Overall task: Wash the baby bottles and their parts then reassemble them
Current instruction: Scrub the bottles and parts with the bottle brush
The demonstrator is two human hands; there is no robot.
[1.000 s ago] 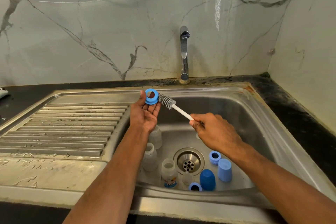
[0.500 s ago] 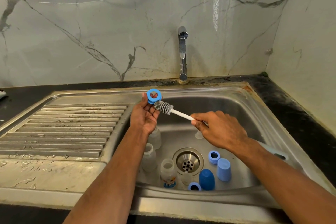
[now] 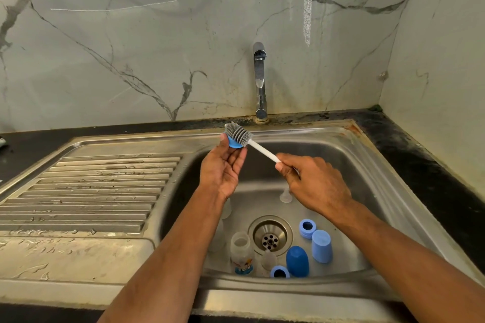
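My left hand point(image 3: 223, 170) pinches a blue screw ring point(image 3: 234, 143) at its fingertips above the sink's left side. My right hand point(image 3: 312, 181) grips the white handle of a grey bottle brush point(image 3: 238, 134), whose bristle head pushes through the ring. Down in the sink basin point(image 3: 349, 165) lie clear bottles point(image 3: 241, 249), a clear teat point(image 3: 285, 195), two more blue rings point(image 3: 307, 228), a dark blue cap point(image 3: 297, 261) and a light blue cap point(image 3: 322, 246). My left forearm hides part of the bottles at the left.
A steel tap point(image 3: 259, 81) stands behind the basin, and no water runs from it. The ribbed drainboard point(image 3: 91, 186) lies to the left. The drain point(image 3: 270, 235) sits mid-basin. Black countertop point(image 3: 420, 155) and marble walls close in at the right.
The brush head has moved from beside the ring to inside it. Both hands have risen slightly toward the tap, and the ring has turned edge-on.
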